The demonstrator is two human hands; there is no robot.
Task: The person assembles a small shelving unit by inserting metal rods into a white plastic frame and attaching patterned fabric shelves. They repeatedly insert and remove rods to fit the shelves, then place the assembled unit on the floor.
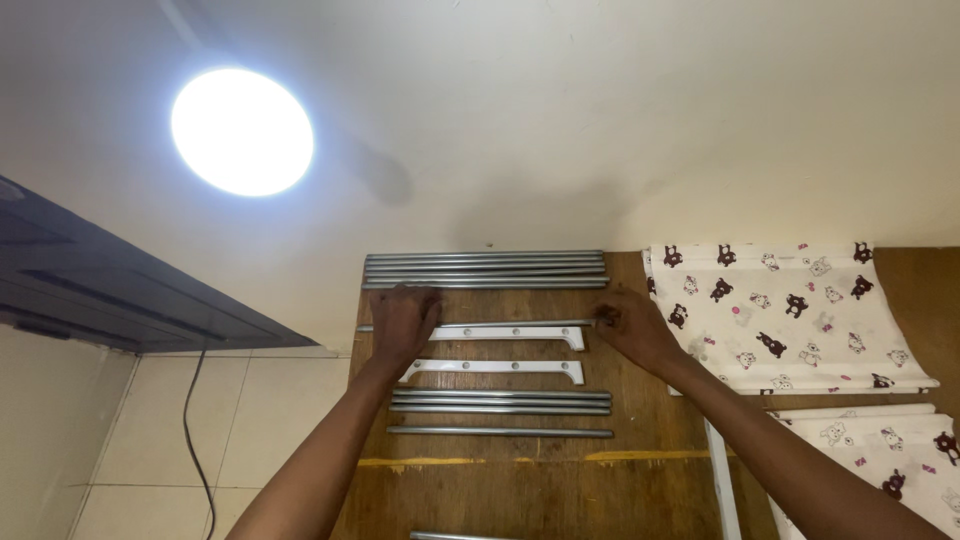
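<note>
Hands at both ends of one grey metal rod [520, 324] lying across a wooden board [520, 480]: my left hand [402, 320] presses its left end, my right hand [632, 328] pinches the right. I judge the rod stiff, light, smooth, best gripped near its ends. White brackets [500, 368] and rod bundles [486, 270] crowd near and far; patterned fabric [790, 315] bounds the right.

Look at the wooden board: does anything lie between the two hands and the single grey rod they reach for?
Nothing visible does. The left hand and right hand each rest on an end of the rod. The white bracket lies just beside it, not over it.
</note>
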